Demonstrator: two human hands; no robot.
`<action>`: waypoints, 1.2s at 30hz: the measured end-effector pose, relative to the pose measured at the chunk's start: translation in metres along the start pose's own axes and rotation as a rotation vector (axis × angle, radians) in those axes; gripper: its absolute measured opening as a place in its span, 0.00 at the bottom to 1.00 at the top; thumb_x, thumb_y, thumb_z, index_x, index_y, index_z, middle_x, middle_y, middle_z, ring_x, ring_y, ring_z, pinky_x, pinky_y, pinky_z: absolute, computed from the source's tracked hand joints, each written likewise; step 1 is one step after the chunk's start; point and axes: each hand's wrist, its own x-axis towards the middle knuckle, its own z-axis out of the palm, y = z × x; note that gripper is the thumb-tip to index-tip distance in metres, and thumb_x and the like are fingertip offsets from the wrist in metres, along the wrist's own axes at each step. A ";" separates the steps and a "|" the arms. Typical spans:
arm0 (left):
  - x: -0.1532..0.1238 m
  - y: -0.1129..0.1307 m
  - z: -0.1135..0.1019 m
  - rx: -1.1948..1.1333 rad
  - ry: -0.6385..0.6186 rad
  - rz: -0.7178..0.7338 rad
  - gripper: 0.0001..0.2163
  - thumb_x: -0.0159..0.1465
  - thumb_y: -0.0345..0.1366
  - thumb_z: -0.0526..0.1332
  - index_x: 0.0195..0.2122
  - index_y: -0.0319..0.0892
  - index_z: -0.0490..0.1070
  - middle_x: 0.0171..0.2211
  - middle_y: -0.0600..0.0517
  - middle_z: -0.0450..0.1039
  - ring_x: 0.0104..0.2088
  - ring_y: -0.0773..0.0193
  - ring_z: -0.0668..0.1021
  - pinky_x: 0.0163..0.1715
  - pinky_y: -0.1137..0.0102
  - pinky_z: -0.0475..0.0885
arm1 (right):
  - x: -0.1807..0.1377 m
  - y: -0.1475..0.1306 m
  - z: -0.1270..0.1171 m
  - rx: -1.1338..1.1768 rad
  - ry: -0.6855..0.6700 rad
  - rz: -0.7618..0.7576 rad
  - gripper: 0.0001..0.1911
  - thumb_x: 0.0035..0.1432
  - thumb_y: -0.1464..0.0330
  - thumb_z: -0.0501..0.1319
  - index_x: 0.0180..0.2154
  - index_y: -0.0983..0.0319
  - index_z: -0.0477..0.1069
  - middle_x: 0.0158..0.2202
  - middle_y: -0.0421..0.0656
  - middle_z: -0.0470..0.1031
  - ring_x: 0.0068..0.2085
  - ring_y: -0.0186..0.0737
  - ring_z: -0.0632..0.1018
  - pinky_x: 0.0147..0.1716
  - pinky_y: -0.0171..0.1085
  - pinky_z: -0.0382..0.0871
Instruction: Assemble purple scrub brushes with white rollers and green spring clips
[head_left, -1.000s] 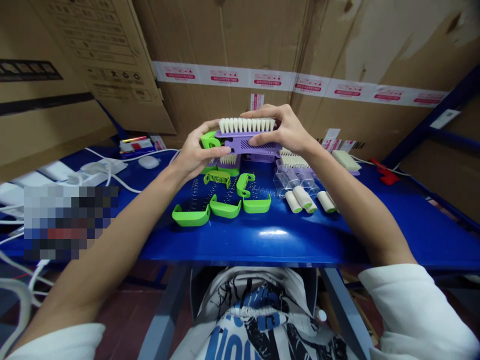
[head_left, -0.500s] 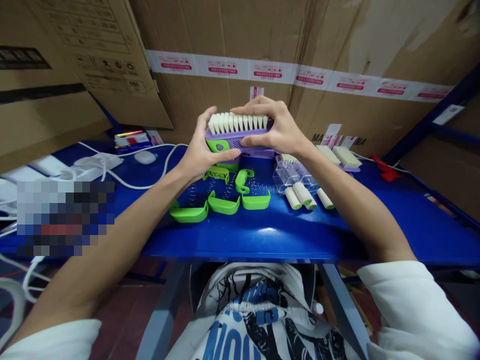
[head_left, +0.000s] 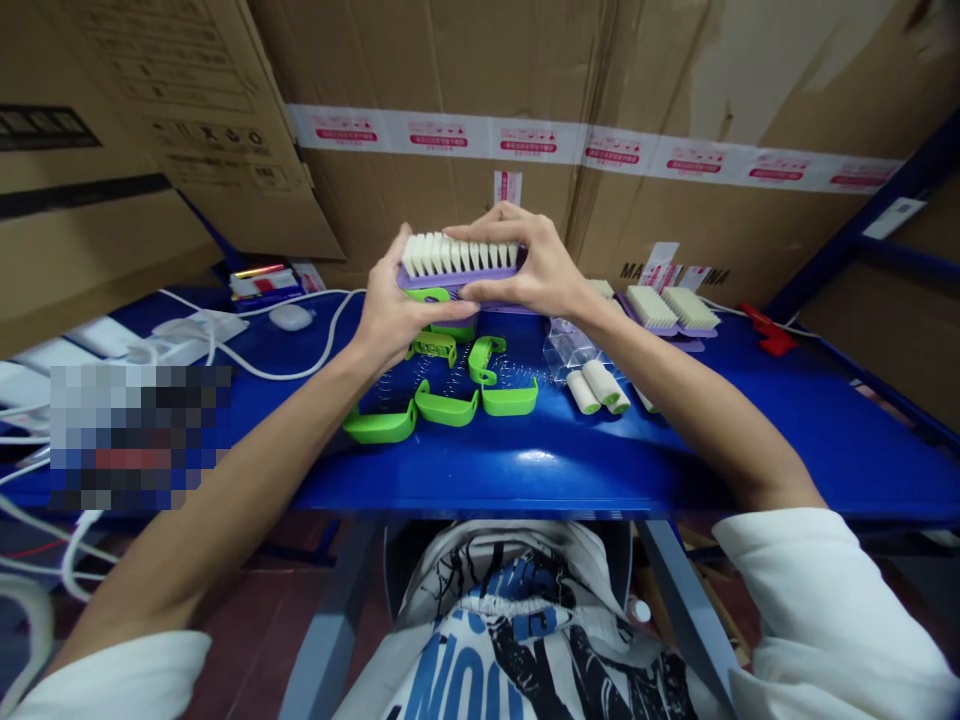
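Both hands grip a purple scrub brush (head_left: pixel 459 260), its white bristles facing up, held above the table's back part. My left hand (head_left: pixel 386 305) closes on its left end, where a green plastic part (head_left: pixel 427 295) shows by the thumb. My right hand (head_left: pixel 529 260) wraps the right end, fingers over the bristles and thumb along the purple side. Below the brush lie several green curved handle pieces (head_left: pixel 446 405) and thin metal springs (head_left: pixel 517 374). Other purple and green parts behind the hands are partly hidden.
White rollers with green ends (head_left: pixel 600 382) lie beside a clear plastic tray (head_left: pixel 566 350). More bristle brushes (head_left: pixel 651 306) stand at the back right, near a red object (head_left: pixel 766 332). White cables and a power strip (head_left: pixel 199 325) are left. Cardboard boxes (head_left: pixel 450 60) wall the back.
The brush and both hands have shifted slightly left and down in view. The grip looks the same, and the parts on the table keep their places.
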 end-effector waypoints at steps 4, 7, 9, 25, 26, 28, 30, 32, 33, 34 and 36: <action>0.006 0.002 -0.001 0.043 -0.021 0.096 0.65 0.41 0.58 0.93 0.78 0.54 0.65 0.72 0.40 0.72 0.80 0.26 0.69 0.73 0.40 0.77 | -0.002 0.002 -0.013 0.059 0.036 -0.044 0.44 0.55 0.34 0.77 0.64 0.53 0.85 0.59 0.50 0.85 0.62 0.63 0.82 0.68 0.65 0.77; 0.007 0.015 0.001 0.004 -0.060 0.121 0.61 0.44 0.60 0.91 0.77 0.57 0.66 0.71 0.42 0.74 0.79 0.28 0.70 0.71 0.42 0.79 | -0.003 0.003 -0.030 0.081 0.082 -0.029 0.44 0.54 0.34 0.79 0.62 0.52 0.86 0.60 0.51 0.85 0.61 0.65 0.83 0.66 0.66 0.79; 0.005 0.025 0.005 -0.009 -0.045 0.130 0.55 0.48 0.59 0.91 0.74 0.56 0.69 0.71 0.42 0.74 0.78 0.31 0.73 0.72 0.45 0.79 | -0.004 0.001 -0.037 0.086 0.124 -0.031 0.42 0.54 0.35 0.79 0.61 0.52 0.86 0.61 0.52 0.84 0.62 0.66 0.83 0.65 0.67 0.80; 0.008 0.035 0.004 -0.092 -0.056 0.071 0.43 0.43 0.49 0.93 0.58 0.45 0.81 0.58 0.45 0.85 0.66 0.38 0.84 0.72 0.45 0.80 | -0.003 -0.011 -0.046 -0.063 0.082 -0.061 0.50 0.51 0.24 0.74 0.59 0.53 0.87 0.61 0.51 0.83 0.65 0.67 0.81 0.71 0.67 0.76; 0.008 0.035 0.004 -0.093 -0.059 0.077 0.43 0.43 0.49 0.93 0.59 0.45 0.81 0.59 0.45 0.85 0.66 0.38 0.84 0.72 0.45 0.80 | -0.003 -0.012 -0.049 -0.065 0.077 -0.058 0.49 0.51 0.25 0.74 0.59 0.53 0.87 0.62 0.51 0.83 0.65 0.68 0.81 0.71 0.66 0.76; 0.007 0.035 0.004 -0.068 -0.074 0.097 0.45 0.45 0.50 0.93 0.62 0.47 0.79 0.61 0.46 0.84 0.68 0.37 0.82 0.72 0.43 0.79 | -0.002 -0.017 -0.055 -0.069 0.053 -0.077 0.47 0.51 0.25 0.75 0.56 0.52 0.88 0.61 0.49 0.84 0.64 0.66 0.82 0.70 0.63 0.77; 0.003 0.041 0.007 -0.017 -0.117 0.141 0.46 0.48 0.49 0.92 0.66 0.50 0.76 0.64 0.46 0.83 0.70 0.36 0.81 0.73 0.42 0.78 | -0.004 -0.028 -0.058 -0.086 -0.036 -0.101 0.43 0.53 0.27 0.75 0.55 0.51 0.89 0.60 0.48 0.84 0.62 0.64 0.83 0.69 0.60 0.79; -0.003 0.053 0.011 0.046 -0.179 0.186 0.48 0.49 0.47 0.91 0.70 0.51 0.74 0.66 0.46 0.81 0.72 0.35 0.79 0.75 0.43 0.76 | -0.007 -0.044 -0.056 -0.132 -0.157 -0.128 0.38 0.59 0.32 0.74 0.57 0.50 0.89 0.61 0.48 0.84 0.61 0.63 0.83 0.69 0.60 0.79; -0.007 0.061 0.014 0.082 -0.210 0.202 0.50 0.49 0.45 0.91 0.71 0.52 0.73 0.69 0.46 0.80 0.74 0.34 0.78 0.76 0.44 0.75 | -0.010 -0.053 -0.054 -0.168 -0.204 -0.144 0.36 0.63 0.35 0.73 0.60 0.50 0.88 0.63 0.48 0.83 0.63 0.64 0.82 0.71 0.63 0.77; -0.011 0.069 0.017 0.124 -0.241 0.210 0.51 0.49 0.43 0.91 0.73 0.52 0.72 0.71 0.46 0.78 0.75 0.33 0.77 0.76 0.45 0.75 | -0.013 -0.062 -0.051 -0.206 -0.231 -0.160 0.35 0.65 0.37 0.72 0.63 0.50 0.86 0.65 0.48 0.81 0.66 0.66 0.80 0.73 0.67 0.75; -0.019 0.085 0.021 0.196 -0.290 0.194 0.54 0.50 0.39 0.90 0.77 0.52 0.69 0.75 0.46 0.75 0.74 0.32 0.77 0.74 0.46 0.78 | -0.018 -0.079 -0.045 -0.274 -0.228 -0.187 0.36 0.69 0.39 0.71 0.68 0.49 0.81 0.69 0.48 0.77 0.72 0.70 0.75 0.74 0.75 0.69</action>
